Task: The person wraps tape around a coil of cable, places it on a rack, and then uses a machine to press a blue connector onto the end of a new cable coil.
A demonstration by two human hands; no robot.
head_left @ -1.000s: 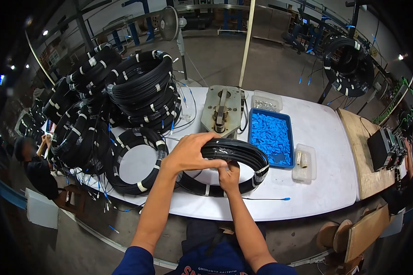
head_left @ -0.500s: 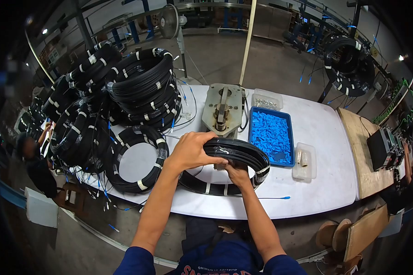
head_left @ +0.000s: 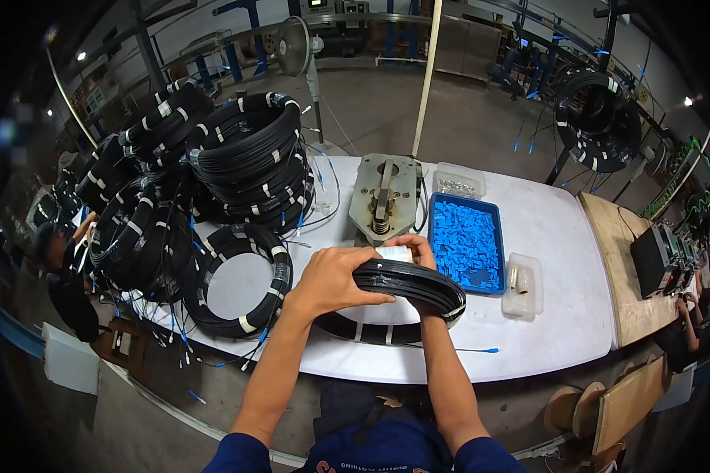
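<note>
I see the black coil of thin cable bound with white tape bands (head_left: 406, 296) lifted at its far side off the white oval table (head_left: 560, 315), its near arc resting on the tabletop just below my wrists. My left hand (head_left: 331, 276) lies over the coil's upper left arc, fingers (head_left: 371, 298) curled together and pressed down on the strands, thumb hidden beneath. My right hand (head_left: 414, 256) comes up through the ring from inside; its forearm covers part of the near arc. Its fingers close around a small white strip (head_left: 394, 253) at the top of the coil, but whether that is tape or a label I cannot make out, and the fingertips themselves are tucked out of sight behind it.

Just beyond the right fingers stands a grey metal press fixture (head_left: 383, 197). To the right of them is a blue tray of small blue parts (head_left: 465, 244), then 2 clear plastic boxes, 1 (head_left: 523, 280) near the coil's right edge and 1 (head_left: 459, 181) behind the tray; their contents are too small to tell. Left of my left fingers lies another black coil flat on the table (head_left: 237, 280), and past it a tall stack of black coils (head_left: 248, 162) whose lower layers are lost in the dark edge.
</note>
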